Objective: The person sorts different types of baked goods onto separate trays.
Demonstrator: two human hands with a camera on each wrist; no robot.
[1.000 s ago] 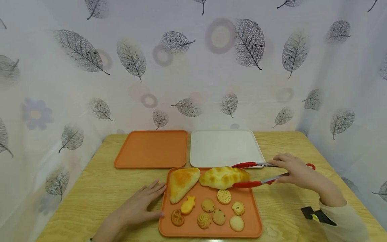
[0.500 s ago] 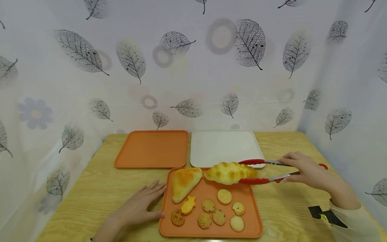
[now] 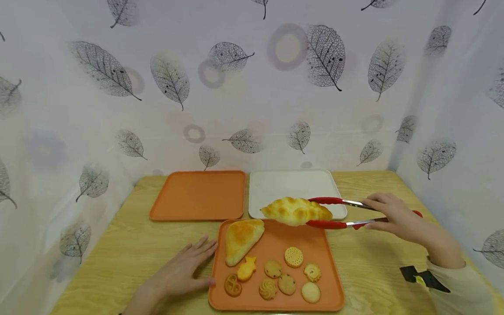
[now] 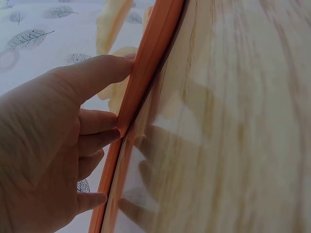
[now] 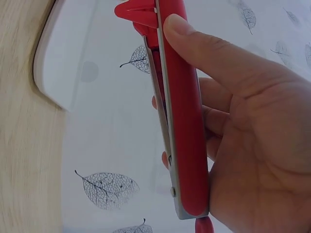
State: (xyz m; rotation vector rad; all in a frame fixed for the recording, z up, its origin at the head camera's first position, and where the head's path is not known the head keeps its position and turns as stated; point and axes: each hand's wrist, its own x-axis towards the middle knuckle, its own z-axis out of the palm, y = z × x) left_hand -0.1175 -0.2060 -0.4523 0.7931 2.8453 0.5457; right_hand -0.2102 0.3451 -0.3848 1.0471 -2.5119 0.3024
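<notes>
My right hand (image 3: 397,218) grips a pair of red-and-silver tongs (image 5: 184,121), thumb on one arm and fingers round the other. Between the red tips of the tongs a golden, bumpy bread loaf (image 3: 295,211) is pinched, raised over the near orange tray's (image 3: 275,305) back edge and the white tray's (image 3: 291,183) front part. My left hand (image 3: 179,269) lies at the near tray's left side, fingertips and thumb touching its rim (image 4: 146,63). In that tray sit a triangular bread (image 3: 243,240), a fish-shaped cookie (image 3: 246,269), a pretzel cookie (image 3: 233,285) and several round cookies (image 3: 293,257).
Another orange tray (image 3: 201,194) lies at the back left, beside the white one, on the wooden table (image 3: 130,245). A leaf-patterned curtain (image 3: 252,96) stands behind the table and along both sides.
The loaf, in the tongs, has come up off the near tray, first shifting right, then back toward the white tray. The triangular bread has shifted slightly right. My left hand stays put.
</notes>
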